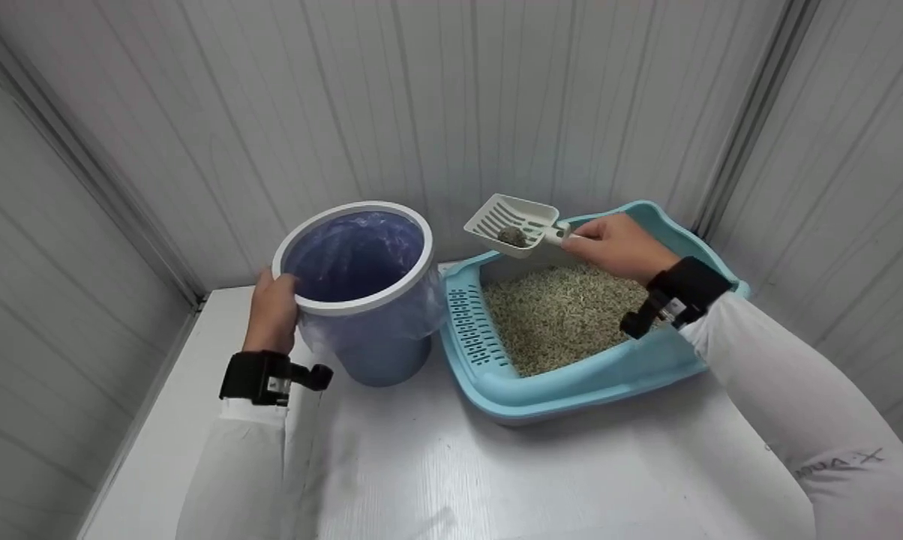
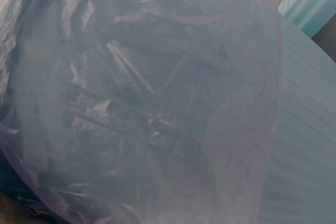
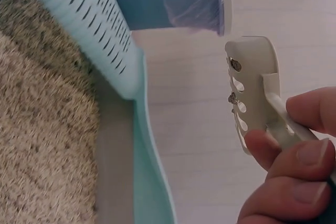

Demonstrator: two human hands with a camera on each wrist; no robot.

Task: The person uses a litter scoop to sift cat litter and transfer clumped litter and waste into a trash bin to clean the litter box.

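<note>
One white slotted plastic scoop (image 1: 513, 223) carrying one dark clump sits pinched in our right hand (image 1: 616, 246) above one light-blue litter tray (image 1: 496, 382); our left hand (image 1: 273, 309) grips one white-rimmed bin (image 1: 361, 300), left.

Slotted cream plastic scoop (image 1: 513, 222), matt; smooth light-blue plastic litter tray (image 1: 496, 382); granular beige litter (image 1: 564, 315), rough; thin glossy crinkled purple bin liner (image 2: 147, 103); smooth white table (image 1: 451, 465).

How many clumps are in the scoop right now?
1: a dark clump lies in the scoop, which the right hand holds above the litter tray. Smaller bits may be hidden.
</note>
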